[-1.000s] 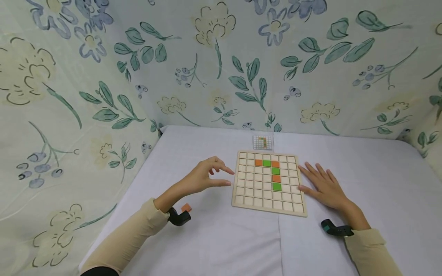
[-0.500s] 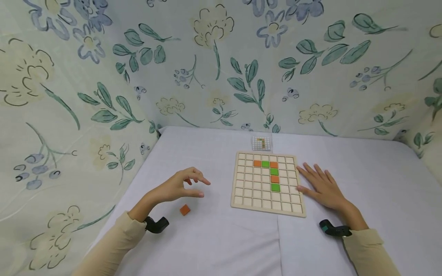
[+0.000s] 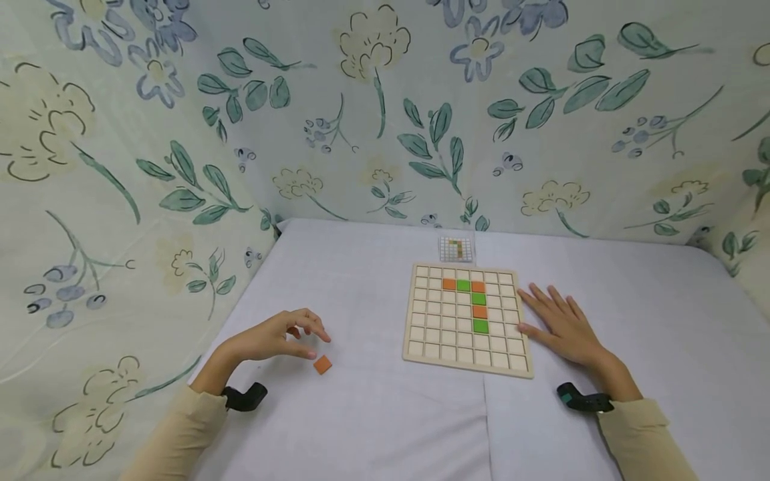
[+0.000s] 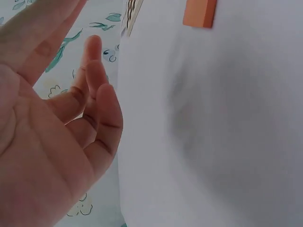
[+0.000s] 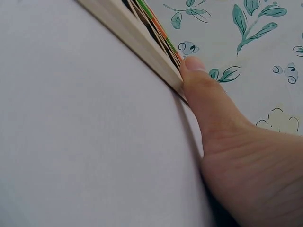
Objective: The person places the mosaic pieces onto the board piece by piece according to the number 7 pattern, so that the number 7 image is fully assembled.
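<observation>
An orange square tile (image 3: 322, 365) lies on the white cloth, left of the wooden grid board (image 3: 415, 321). Right beside it is my left hand (image 3: 283, 337), thumb and fingers parted and holding nothing. In the left wrist view the orange tile (image 4: 200, 12) shows at the top, clear of the loosely bent fingers (image 4: 108, 113). My right hand (image 3: 562, 327) lies spread on the cloth, its thumb (image 5: 199, 85) touching the board's right edge. Orange and green tiles (image 3: 479, 312) sit in the board's cells, forming a row that turns downward.
Behind the board lies a small card (image 3: 456, 249) printed with a grid and a coloured pattern. A white cloth (image 3: 373, 414) covers the table, with a crease in front of the board. Floral fabric (image 3: 373, 167) hangs at the back and left.
My left hand has moved from the board's left edge leftward and toward me, to beside the loose orange tile. The right hand and the board have stayed in place.
</observation>
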{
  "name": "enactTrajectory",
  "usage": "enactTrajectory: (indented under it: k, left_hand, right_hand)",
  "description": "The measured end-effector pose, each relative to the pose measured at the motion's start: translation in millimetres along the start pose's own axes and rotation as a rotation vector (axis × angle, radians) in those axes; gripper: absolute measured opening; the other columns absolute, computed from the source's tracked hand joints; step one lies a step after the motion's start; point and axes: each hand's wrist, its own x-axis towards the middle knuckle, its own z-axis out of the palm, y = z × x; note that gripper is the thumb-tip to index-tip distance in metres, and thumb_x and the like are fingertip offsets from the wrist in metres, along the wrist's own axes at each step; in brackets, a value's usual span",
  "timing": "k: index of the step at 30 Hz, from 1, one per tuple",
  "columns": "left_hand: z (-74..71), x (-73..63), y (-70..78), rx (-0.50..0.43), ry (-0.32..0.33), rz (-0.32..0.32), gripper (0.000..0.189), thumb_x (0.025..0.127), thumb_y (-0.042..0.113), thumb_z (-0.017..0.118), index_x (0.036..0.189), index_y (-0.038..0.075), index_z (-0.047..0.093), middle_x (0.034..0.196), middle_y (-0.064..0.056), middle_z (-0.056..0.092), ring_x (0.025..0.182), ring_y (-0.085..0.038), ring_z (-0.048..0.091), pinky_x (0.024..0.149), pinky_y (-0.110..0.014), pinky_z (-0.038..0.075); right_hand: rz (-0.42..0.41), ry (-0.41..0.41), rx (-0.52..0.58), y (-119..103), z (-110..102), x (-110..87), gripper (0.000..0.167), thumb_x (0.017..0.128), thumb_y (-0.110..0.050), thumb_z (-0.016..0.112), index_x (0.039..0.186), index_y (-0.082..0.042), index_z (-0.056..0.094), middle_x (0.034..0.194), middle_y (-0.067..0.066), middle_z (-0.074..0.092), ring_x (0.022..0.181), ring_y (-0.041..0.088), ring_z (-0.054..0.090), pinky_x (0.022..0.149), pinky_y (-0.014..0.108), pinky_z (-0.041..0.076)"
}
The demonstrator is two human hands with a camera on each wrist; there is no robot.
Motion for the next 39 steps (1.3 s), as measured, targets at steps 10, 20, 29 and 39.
enactTrajectory:
  k: [10,20,29,39]
  left_hand:
    - [2.1,-3.9,-21.9,0.038,-0.048,-0.001,0.032,0.086,0.017,0.08,0.117,0.013,0.073,0.117,-0.001,0.06,0.098,-0.031,0.05,0.082,-0.039,0.044]
    - [7.9,-0.8,-28.4,0.01,-0.073,-0.018,0.033,0.084,0.018,0.082,0.115,0.016,0.076,0.119,-0.006,0.054,0.097,-0.026,0.048,0.074,-0.032,0.041]
    - [14.0,1.4,-27.9,-0.003,-0.075,-0.056,0.03,0.084,0.015,0.081,0.113,0.014,0.077,0.117,-0.008,0.049,0.104,-0.026,0.044,0.076,-0.034,0.037]
    - [17.4,1.2,-27.7,0.031,-0.059,-0.076,0.026,0.084,0.015,0.081,0.109,0.016,0.078,0.116,-0.006,0.047,0.108,-0.022,0.042,0.082,-0.032,0.037]
  right_hand:
    - [-0.003,-0.005,0.002,-0.7,-2.1,0.0,0.079,0.096,-0.052,0.059,0.158,-0.013,0.029,0.162,0.021,0.02,0.148,0.046,0.004,0.114,0.061,-0.006]
    - [-0.005,0.003,0.006,1.3,-0.9,0.5,0.079,0.096,-0.052,0.059,0.158,-0.014,0.028,0.162,0.02,0.019,0.148,0.045,0.003,0.114,0.06,-0.008]
    - [-0.012,0.013,0.012,0.8,0.2,-0.1,0.079,0.096,-0.052,0.059,0.158,-0.014,0.029,0.162,0.021,0.02,0.148,0.046,0.004,0.114,0.06,-0.007]
    - [0.001,0.003,0.004,1.4,-0.5,-1.0,0.079,0.096,-0.053,0.059,0.158,-0.015,0.029,0.162,0.02,0.02,0.148,0.045,0.004,0.114,0.061,-0.007]
